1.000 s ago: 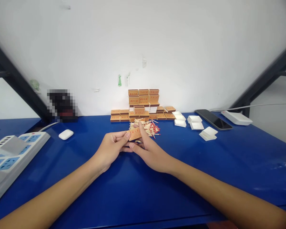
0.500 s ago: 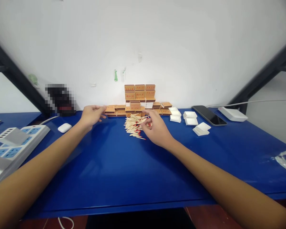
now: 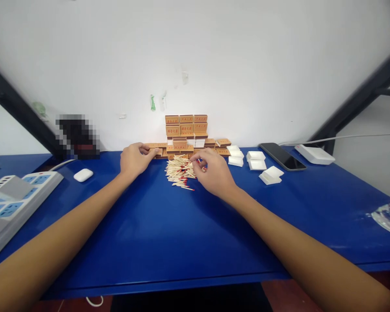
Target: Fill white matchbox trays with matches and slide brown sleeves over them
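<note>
At the left end of the low row of matchboxes, my left hand (image 3: 136, 161) has its thumb and fingers closed around an orange matchbox (image 3: 160, 152), which is partly hidden. My right hand (image 3: 214, 171) is curled at the right side of a loose pile of matches (image 3: 178, 170) with red heads. Its thumb and forefinger are pinched close together; whatever they hold is too small to make out. Behind the pile rises a stepped stack of orange matchboxes (image 3: 186, 128) against the wall.
White empty matchbox trays (image 3: 256, 164) lie right of the stack. Beyond them are a black phone (image 3: 282, 156) and a white box (image 3: 315, 154) with a cable. A white earbud case (image 3: 83, 174) and a power strip (image 3: 22, 195) sit on the left of the blue table (image 3: 169, 242).
My left hand has shifted right and its thumb now presses over the matchbox at the row's left end. My right hand's thumb and forefinger have drawn closer together. The view has moved slightly.
</note>
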A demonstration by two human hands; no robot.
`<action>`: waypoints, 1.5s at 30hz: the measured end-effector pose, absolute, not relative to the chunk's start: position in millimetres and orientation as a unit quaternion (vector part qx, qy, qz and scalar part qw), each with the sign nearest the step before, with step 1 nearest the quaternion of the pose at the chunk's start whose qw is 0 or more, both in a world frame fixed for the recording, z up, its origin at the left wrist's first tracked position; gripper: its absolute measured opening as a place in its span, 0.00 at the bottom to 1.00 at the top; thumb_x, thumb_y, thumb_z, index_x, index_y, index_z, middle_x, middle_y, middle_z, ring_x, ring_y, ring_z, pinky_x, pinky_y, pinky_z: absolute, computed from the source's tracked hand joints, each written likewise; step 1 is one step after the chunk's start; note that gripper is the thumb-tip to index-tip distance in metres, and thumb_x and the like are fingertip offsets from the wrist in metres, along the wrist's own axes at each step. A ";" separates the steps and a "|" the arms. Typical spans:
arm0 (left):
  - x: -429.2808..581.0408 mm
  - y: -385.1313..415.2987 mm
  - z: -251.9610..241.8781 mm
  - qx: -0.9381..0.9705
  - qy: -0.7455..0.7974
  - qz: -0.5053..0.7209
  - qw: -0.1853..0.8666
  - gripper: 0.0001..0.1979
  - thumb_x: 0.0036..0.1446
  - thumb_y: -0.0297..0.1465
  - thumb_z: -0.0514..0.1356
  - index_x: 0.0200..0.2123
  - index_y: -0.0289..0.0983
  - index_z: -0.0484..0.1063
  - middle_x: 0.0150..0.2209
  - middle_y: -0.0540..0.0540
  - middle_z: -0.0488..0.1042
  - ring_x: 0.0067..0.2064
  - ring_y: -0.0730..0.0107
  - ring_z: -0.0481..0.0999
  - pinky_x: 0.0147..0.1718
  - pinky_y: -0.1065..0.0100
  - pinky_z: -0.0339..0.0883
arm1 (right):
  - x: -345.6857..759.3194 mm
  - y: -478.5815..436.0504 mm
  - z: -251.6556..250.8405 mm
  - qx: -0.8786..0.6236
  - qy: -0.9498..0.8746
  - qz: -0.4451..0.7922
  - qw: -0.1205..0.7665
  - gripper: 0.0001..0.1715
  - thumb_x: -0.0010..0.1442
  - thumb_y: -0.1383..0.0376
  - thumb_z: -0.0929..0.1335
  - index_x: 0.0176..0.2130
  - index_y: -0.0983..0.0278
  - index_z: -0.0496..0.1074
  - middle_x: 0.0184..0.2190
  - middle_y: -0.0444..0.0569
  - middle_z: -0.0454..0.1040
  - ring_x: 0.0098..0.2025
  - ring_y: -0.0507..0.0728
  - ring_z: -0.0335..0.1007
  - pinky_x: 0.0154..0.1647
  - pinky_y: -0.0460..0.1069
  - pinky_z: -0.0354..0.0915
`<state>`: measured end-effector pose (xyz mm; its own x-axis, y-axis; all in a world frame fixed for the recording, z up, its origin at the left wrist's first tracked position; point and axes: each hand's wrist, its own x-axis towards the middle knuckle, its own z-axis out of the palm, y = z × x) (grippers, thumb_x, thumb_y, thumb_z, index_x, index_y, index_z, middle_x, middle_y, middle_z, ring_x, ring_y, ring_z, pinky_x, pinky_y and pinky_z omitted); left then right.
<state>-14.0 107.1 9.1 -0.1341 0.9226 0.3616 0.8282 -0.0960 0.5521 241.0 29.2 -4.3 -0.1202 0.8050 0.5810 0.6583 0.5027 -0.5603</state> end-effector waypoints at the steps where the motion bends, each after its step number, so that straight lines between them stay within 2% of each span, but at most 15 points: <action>1: -10.1 105.7 9.4 0.664 0.670 0.328 0.040 0.24 0.55 0.53 0.67 0.42 0.39 0.81 0.42 0.41 0.84 0.45 0.51 0.81 0.43 0.61 0.70 | 240.8 28.8 -4.3 -0.490 -0.748 0.074 0.441 0.08 0.63 0.70 0.66 0.39 0.61 0.75 0.42 0.50 0.78 0.34 0.55 0.73 0.43 0.55 0.68; 4: 1.5 106.4 10.7 0.689 0.678 0.252 -0.042 0.29 0.56 0.55 0.64 0.48 0.37 0.79 0.45 0.36 0.83 0.46 0.44 0.81 0.42 0.57 0.70 | 239.7 27.0 -3.5 -0.486 -0.756 0.059 0.435 0.08 0.63 0.70 0.66 0.39 0.61 0.75 0.41 0.50 0.78 0.36 0.56 0.72 0.43 0.54 0.67; 8: 13.2 111.8 13.0 0.708 0.677 0.174 -0.106 0.28 0.61 0.52 0.58 0.49 0.34 0.78 0.45 0.30 0.81 0.46 0.39 0.80 0.43 0.54 0.69 | 238.4 23.9 0.4 -0.488 -0.755 0.058 0.434 0.08 0.63 0.70 0.66 0.39 0.61 0.75 0.41 0.50 0.78 0.36 0.57 0.72 0.43 0.53 0.66; 14: 27.1 108.9 12.9 0.710 0.680 0.103 -0.148 0.26 0.67 0.47 0.51 0.51 0.33 0.75 0.44 0.29 0.81 0.47 0.40 0.79 0.42 0.56 0.66 | 237.4 20.5 6.3 -0.493 -0.756 0.056 0.426 0.08 0.65 0.69 0.65 0.39 0.62 0.74 0.40 0.49 0.77 0.34 0.56 0.71 0.41 0.53 0.65; 20: 33.4 106.0 11.5 0.716 0.673 0.094 -0.156 0.23 0.67 0.43 0.52 0.54 0.33 0.72 0.44 0.29 0.81 0.47 0.41 0.80 0.42 0.57 0.65 | 237.8 18.9 8.3 -0.489 -0.756 0.038 0.434 0.08 0.64 0.70 0.66 0.38 0.61 0.74 0.38 0.49 0.78 0.35 0.56 0.72 0.42 0.53 0.64; 30: 35.8 103.6 14.7 0.713 0.673 0.115 -0.159 0.26 0.67 0.45 0.55 0.59 0.32 0.67 0.44 0.29 0.81 0.47 0.39 0.80 0.42 0.57 0.66 | 237.8 18.2 8.0 -0.491 -0.765 0.050 0.414 0.07 0.64 0.72 0.66 0.38 0.63 0.74 0.38 0.49 0.77 0.34 0.56 0.70 0.40 0.53 0.63; 33: 33.4 99.4 16.4 0.719 0.665 0.124 -0.161 0.28 0.67 0.50 0.55 0.58 0.34 0.68 0.43 0.29 0.82 0.46 0.37 0.81 0.41 0.56 0.67 | 237.2 18.1 7.7 -0.498 -0.770 0.053 0.394 0.06 0.63 0.72 0.67 0.37 0.63 0.74 0.38 0.49 0.77 0.34 0.55 0.69 0.39 0.52 0.62; 37: 24.7 92.6 16.3 0.738 0.649 0.104 -0.153 0.33 0.63 0.57 0.60 0.58 0.37 0.68 0.46 0.32 0.82 0.47 0.38 0.81 0.40 0.57 0.68 | 238.4 20.2 9.2 -0.517 -0.772 0.046 0.366 0.06 0.64 0.71 0.67 0.36 0.63 0.74 0.38 0.49 0.77 0.35 0.55 0.69 0.39 0.51 0.61; 41: 13.9 91.5 12.5 0.740 0.643 0.106 -0.167 0.26 0.67 0.51 0.59 0.58 0.39 0.69 0.46 0.35 0.82 0.47 0.41 0.81 0.38 0.58 0.68 | 241.2 22.8 8.8 -0.542 -0.772 0.038 0.328 0.08 0.65 0.71 0.67 0.35 0.63 0.74 0.37 0.49 0.79 0.36 0.56 0.70 0.37 0.51 0.58; 45: 9.2 95.9 10.4 0.740 0.640 0.138 -0.153 0.22 0.68 0.49 0.57 0.55 0.40 0.71 0.46 0.37 0.83 0.47 0.44 0.81 0.39 0.57 0.68 | 242.8 25.1 5.3 -0.557 -0.772 0.040 0.303 0.08 0.64 0.70 0.67 0.34 0.63 0.75 0.36 0.50 0.80 0.37 0.57 0.71 0.35 0.51 0.57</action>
